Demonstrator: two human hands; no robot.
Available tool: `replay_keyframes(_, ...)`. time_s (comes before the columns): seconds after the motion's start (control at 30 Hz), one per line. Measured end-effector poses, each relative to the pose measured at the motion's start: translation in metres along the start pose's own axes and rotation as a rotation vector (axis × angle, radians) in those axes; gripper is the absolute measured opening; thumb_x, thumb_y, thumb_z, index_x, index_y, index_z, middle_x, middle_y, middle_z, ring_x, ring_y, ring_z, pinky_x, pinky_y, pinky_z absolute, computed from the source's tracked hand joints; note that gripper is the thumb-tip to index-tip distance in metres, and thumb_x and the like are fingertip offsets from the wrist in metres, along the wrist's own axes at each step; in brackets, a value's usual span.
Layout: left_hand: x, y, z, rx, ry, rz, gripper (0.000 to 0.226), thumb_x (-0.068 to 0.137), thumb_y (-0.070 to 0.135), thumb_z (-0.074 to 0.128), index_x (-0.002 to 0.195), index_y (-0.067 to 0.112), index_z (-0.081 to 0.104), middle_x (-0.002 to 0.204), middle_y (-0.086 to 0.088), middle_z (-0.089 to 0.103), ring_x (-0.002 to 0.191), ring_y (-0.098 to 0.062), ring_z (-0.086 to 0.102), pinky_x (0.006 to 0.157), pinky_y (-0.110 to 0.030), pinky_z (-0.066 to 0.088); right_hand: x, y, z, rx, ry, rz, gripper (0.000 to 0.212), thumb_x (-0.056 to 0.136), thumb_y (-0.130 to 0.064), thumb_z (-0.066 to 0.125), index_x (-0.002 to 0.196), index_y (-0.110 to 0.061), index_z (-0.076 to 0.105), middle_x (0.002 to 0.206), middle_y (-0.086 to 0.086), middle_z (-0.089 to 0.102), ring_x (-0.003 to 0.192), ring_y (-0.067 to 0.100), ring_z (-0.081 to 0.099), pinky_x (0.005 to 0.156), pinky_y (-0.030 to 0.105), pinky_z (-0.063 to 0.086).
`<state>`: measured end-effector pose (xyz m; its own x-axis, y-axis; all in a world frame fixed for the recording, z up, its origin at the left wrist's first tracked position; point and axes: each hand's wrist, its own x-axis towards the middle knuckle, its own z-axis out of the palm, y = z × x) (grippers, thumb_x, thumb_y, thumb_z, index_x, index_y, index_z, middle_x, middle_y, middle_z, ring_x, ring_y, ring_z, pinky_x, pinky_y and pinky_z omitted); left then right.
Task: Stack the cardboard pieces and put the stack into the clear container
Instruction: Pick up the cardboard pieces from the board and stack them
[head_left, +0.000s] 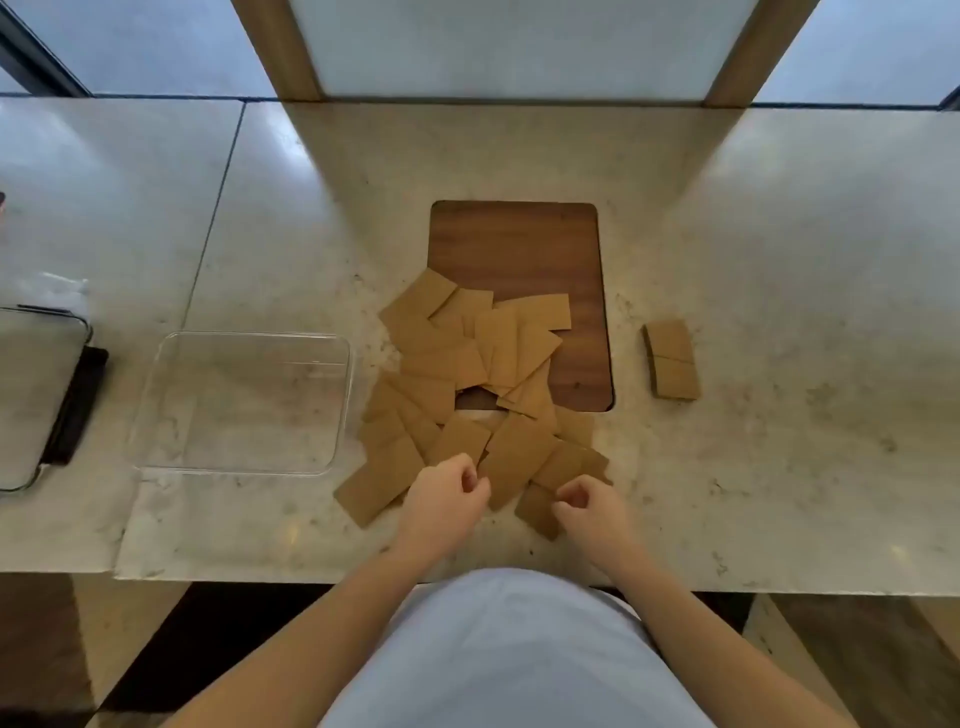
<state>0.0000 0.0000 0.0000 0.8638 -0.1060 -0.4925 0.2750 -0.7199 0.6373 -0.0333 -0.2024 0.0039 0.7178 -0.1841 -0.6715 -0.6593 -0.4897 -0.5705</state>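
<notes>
**Loose cardboard pieces spread beside the clear container**

A scattered, overlapping heap of cardboard pieces (467, 374) is seen on the pale stone worktop (779, 260), partly covering a dark wooden board (519, 244). Two further pieces (671, 359) are laid edge to edge, well apart to the right. The clear container (244, 402) is placed just left of the heap. The left hand (447, 493) and right hand (589, 506) are held at the heap's near edge, fingers curled; whether any piece is pinched cannot be told.
</notes>
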Motion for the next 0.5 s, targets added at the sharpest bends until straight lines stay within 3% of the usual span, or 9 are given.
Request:
replay_keyframes(0.13,0.012,0.018,0.005,0.199,0.084,0.114,0.024,0.095,0.036,0.069,0.102,0.018,0.054,0.094,0.003,0.055,0.083,-0.016,0.053,0.067,-0.028,0.041,0.012,-0.011,-0.001,-0.097,0.170,-0.129,0.013,0.091,-0.014,0.065,0.099,-0.023,0.060,0.093,-0.006,0.062,0.088,0.017,0.059,0.065,0.022,0.041)
replay_keyframes(0.27,0.025,0.033,0.021,0.449,0.071,0.170,0.062,0.091,0.058,0.067,0.134,0.016,0.052,0.131,-0.005,0.054,0.120,-0.024,0.051,0.097,-0.035,0.048,0.023,-0.021,-0.009,-0.547,0.310,-0.337,0.036,0.089,-0.030,0.071,0.122,-0.021,0.060,0.121,0.002,0.056,0.112,0.023,0.049,0.092,0.032,0.044)
replay_keyframes(0.37,0.032,0.038,0.032,0.541,0.067,0.160,0.066,0.089,0.063,0.066,0.134,0.017,0.049,0.134,-0.006,0.054,0.120,-0.026,0.051,0.096,-0.037,0.046,0.032,-0.024,-0.014,-0.713,0.239,-0.303,0.049,0.086,-0.045,0.072,0.128,-0.024,0.056,0.130,0.003,0.053,0.121,0.028,0.045,0.099,0.041,0.040)
replay_keyframes(0.5,0.032,0.037,0.037,0.530,0.059,0.183,0.060,0.091,0.056,0.068,0.132,0.017,0.048,0.132,-0.006,0.055,0.120,-0.026,0.051,0.095,-0.036,0.046,0.034,-0.022,-0.016,-0.757,0.213,-0.352,0.049,0.085,-0.048,0.072,0.125,-0.024,0.058,0.129,0.003,0.054,0.121,0.028,0.046,0.098,0.040,0.041)
